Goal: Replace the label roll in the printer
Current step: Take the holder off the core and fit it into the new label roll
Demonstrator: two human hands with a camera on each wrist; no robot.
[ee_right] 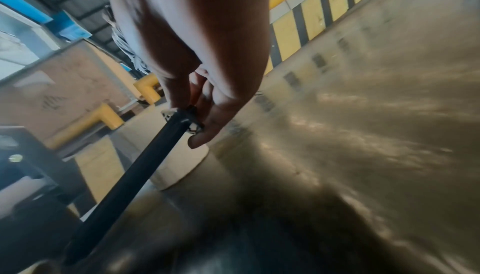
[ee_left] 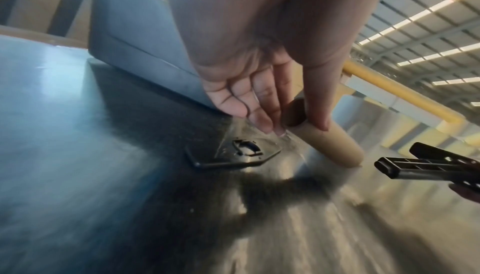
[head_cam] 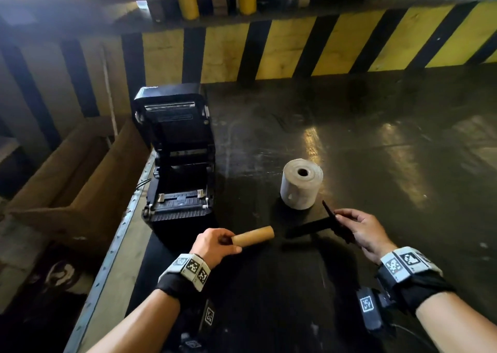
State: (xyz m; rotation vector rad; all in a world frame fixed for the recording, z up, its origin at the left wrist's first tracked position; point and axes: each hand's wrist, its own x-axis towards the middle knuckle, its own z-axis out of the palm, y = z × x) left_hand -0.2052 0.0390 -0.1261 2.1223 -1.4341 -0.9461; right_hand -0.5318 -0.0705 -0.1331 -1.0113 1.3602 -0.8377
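Note:
The black label printer [head_cam: 173, 162] stands open at the table's left edge, its lid up and its roll bay empty. My left hand [head_cam: 228, 241] grips one end of an empty brown cardboard core [head_cam: 254, 235], held level just in front of the printer; the thumb and fingers pinch the core [ee_left: 328, 144]. My right hand [head_cam: 347, 223] pinches the flange end of a black spindle [head_cam: 309, 227], whose free end points at the core. The spindle [ee_right: 130, 178] is clear of the core. A full white label roll [head_cam: 301, 184] stands on end beyond both hands.
A small flat black plastic plate [ee_left: 233, 154] lies on the dark table [head_cam: 376, 151] under my left hand. An open cardboard box [head_cam: 70, 180] sits left of the table. A yellow and black striped barrier [head_cam: 322, 46] runs along the far edge.

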